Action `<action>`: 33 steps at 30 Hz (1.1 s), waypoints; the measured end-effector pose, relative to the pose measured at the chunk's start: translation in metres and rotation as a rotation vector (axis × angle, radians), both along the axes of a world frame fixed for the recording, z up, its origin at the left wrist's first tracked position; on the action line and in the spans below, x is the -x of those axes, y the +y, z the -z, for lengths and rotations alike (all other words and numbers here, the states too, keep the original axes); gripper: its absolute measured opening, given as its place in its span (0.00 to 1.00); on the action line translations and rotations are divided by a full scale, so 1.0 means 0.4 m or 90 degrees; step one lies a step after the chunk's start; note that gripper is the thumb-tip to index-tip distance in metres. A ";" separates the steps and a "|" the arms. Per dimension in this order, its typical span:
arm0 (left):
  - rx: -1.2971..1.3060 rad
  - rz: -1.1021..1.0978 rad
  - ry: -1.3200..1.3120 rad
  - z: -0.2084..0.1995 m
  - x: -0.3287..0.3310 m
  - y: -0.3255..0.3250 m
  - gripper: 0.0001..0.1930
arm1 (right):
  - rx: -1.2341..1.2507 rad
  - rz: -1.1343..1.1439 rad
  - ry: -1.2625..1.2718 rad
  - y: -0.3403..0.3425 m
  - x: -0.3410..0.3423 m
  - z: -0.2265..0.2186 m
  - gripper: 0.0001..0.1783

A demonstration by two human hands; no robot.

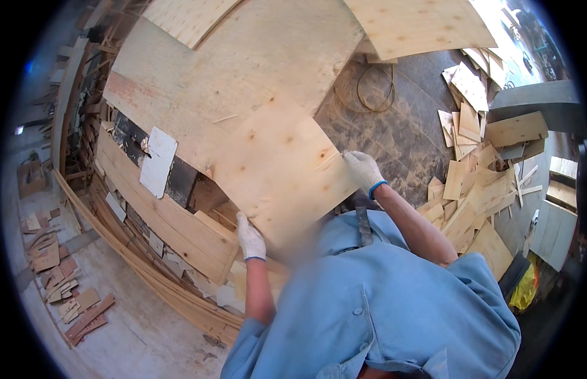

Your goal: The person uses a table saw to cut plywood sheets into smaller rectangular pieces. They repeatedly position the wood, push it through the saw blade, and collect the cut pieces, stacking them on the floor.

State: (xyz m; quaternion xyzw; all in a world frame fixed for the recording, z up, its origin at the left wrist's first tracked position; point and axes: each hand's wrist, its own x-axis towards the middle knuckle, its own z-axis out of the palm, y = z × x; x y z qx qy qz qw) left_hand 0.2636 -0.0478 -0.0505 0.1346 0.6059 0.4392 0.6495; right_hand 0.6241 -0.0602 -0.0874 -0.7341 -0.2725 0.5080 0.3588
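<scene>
The person wears a light blue shirt with a pale round button, a stitched seam and sleeves leaving the forearms bare. The left hand and right hand wear whitish fabric gloves, each edged with a blue wristband.

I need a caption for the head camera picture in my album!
Gloved left hand and right hand hold a knotty wooden sheet, with scrap boards piled to the right.

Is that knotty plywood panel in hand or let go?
In hand: the left hand and right hand grip the plywood panel at opposite edges.
</scene>
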 end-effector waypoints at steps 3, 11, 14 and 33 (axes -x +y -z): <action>-0.007 -0.003 -0.045 0.037 0.053 0.018 0.28 | 0.018 0.019 0.034 0.010 0.018 0.004 0.20; 0.024 0.039 -0.007 -0.030 -0.033 0.066 0.29 | 0.057 0.116 0.162 0.026 0.040 -0.058 0.19; 0.017 0.126 -0.034 -0.065 -0.038 0.035 0.30 | -0.090 -0.237 -0.333 -0.007 0.018 0.028 0.16; 0.027 0.314 0.035 -0.167 -0.458 -0.068 0.29 | 0.125 -0.008 -0.226 -0.346 -0.271 0.052 0.27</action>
